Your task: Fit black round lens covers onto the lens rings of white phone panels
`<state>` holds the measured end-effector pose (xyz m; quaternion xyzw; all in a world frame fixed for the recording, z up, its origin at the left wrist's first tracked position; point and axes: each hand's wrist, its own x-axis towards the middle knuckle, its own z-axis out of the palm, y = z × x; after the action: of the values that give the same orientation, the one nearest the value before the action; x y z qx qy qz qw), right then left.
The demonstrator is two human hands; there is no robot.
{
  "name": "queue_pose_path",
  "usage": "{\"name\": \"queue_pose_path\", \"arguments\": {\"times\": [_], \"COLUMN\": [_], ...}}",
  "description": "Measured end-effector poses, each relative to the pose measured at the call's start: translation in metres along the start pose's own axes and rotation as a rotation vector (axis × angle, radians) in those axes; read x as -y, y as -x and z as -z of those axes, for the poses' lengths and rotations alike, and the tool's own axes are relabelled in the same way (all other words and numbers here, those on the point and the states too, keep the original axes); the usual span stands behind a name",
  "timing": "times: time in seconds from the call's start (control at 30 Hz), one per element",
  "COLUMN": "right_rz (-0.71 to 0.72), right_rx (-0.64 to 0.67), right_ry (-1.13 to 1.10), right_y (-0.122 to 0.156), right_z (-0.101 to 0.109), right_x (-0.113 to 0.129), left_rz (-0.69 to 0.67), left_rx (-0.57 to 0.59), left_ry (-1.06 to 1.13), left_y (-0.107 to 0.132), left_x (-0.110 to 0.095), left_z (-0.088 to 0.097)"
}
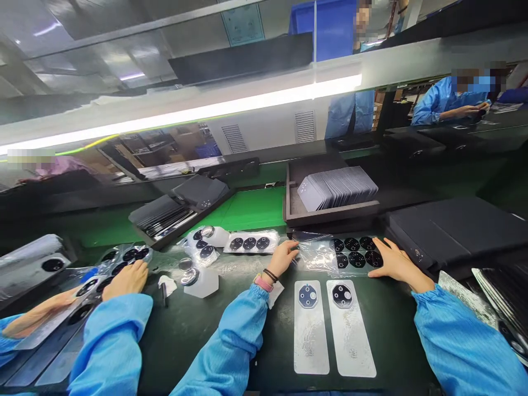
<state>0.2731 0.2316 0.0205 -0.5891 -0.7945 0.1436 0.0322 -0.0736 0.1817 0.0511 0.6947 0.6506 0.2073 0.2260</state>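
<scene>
In front of me lies a clear plastic bag [317, 254] with several round black camera-lens covers [352, 259] in its right part. My left hand [284, 258] is at the bag's left edge, its fingers bent and drawn together on the plastic. At the right end, my right hand [394, 263] has thumb and fingers spread around the outer lens covers, touching the bag. Nearer to me, two pale phone back panels lie side by side: the left panel [311, 335] has a bluish camera disc, the right panel [352, 335] a black one.
A co-worker's hands [126, 280] handle panels at the left. Between us stand a white plastic bottle [202, 281] and a strip of lens covers [249, 242]. Behind are a tray [332, 215] of upright grey panels and a green surface [259, 209]. A black case [457, 228] sits at right.
</scene>
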Motion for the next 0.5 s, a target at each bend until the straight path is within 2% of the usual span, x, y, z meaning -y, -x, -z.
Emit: {"name": "queue_pose_path", "arguments": {"times": [0.3, 0.5], "right_rz": [0.002, 0.001], "right_rx": [0.008, -0.01], "right_ry": [0.028, 0.044], "right_y": [-0.011, -0.011], "right_z": [-0.001, 0.006], "right_x": [-0.013, -0.009], "left_rz": [0.027, 0.045], "left_rx": [-0.044, -0.065], "left_ry": [-0.197, -0.268], "left_y": [0.008, 0.015], "left_x": [0.005, 0.005], "left_z": [-0.003, -0.005]}}
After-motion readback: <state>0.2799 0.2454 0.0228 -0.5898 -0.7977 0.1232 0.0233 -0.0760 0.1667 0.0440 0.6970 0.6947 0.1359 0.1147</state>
